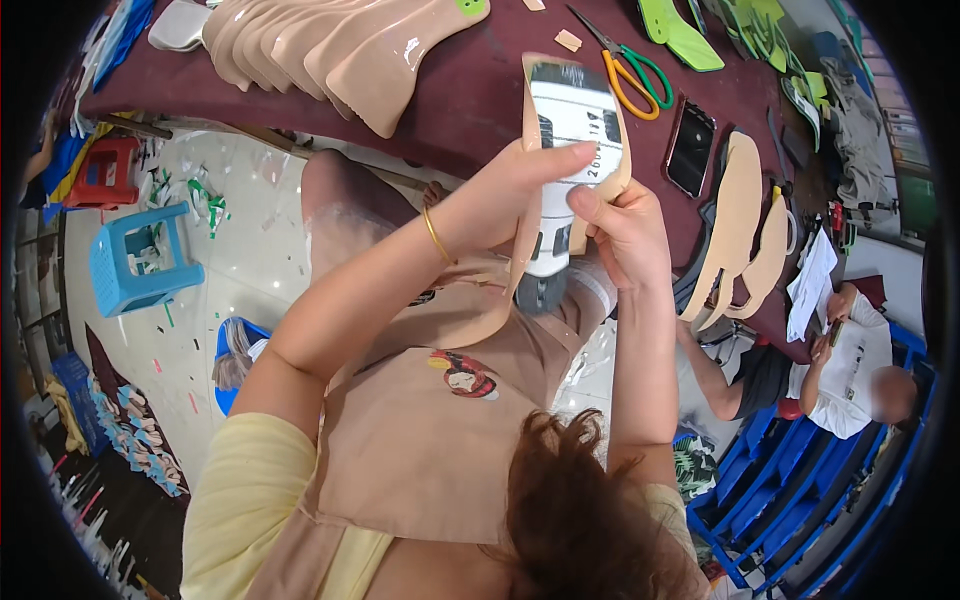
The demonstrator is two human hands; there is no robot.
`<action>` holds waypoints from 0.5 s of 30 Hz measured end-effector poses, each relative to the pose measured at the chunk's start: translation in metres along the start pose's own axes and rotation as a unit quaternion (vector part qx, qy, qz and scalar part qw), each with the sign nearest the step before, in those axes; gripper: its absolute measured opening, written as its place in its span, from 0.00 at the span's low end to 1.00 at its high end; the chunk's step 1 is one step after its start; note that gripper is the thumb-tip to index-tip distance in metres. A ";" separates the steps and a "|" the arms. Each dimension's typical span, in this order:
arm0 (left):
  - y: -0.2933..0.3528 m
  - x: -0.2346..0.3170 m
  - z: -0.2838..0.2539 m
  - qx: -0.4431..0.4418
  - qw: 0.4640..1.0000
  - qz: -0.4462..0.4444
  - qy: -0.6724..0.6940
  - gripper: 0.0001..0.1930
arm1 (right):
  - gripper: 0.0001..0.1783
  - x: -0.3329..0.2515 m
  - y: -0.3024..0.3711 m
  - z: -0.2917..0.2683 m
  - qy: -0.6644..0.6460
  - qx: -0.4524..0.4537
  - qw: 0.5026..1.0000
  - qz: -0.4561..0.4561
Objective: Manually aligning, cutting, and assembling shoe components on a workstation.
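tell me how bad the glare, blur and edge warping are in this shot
Head view: strong fisheye, the table edge bows and the corners go black; soft glare on the glossy beige insoles and the pale floor; both hands, left hand and right hand, and the sole piece are sharp; the rim is smeared.

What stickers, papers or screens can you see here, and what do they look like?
White label: on the tan insole piece both hands hold, rectangular with black marks.
Phone: flat on the maroon table, dark screen, red edge.
White papers: at the table's right edge, beside a seated person.
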State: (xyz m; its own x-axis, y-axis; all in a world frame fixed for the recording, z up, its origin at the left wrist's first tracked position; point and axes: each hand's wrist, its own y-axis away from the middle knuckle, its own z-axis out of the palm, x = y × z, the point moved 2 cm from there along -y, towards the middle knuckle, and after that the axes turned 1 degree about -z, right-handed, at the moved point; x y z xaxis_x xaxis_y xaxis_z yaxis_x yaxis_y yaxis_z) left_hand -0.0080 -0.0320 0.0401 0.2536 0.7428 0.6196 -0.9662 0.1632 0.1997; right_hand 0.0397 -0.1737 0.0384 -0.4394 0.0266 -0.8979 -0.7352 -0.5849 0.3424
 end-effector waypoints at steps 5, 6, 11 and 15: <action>0.003 -0.023 0.001 0.152 0.913 0.324 -0.196 0.09 | 0.26 0.002 0.005 0.034 -0.035 -0.044 0.994 -0.098; -0.004 -0.031 -0.001 0.168 0.908 0.338 -0.185 0.10 | 0.26 0.004 0.005 0.041 -0.034 -0.002 0.993 -0.114; -0.021 -0.042 0.004 0.171 0.908 0.357 -0.138 0.13 | 0.28 0.012 0.012 0.067 -0.005 0.147 0.973 -0.176; -0.022 -0.035 0.009 0.175 0.932 0.304 -0.095 0.14 | 0.35 0.015 0.012 0.059 0.124 0.137 0.957 -0.223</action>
State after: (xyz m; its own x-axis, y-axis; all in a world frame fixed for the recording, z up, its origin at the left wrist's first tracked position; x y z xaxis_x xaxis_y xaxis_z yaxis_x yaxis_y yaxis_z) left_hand 0.0050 -0.0674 0.0214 -0.2988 0.4951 0.8159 -0.8680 -0.4963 -0.0167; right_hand -0.0063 -0.1320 0.0451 0.0611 0.0107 -0.9981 -0.9437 -0.3251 -0.0612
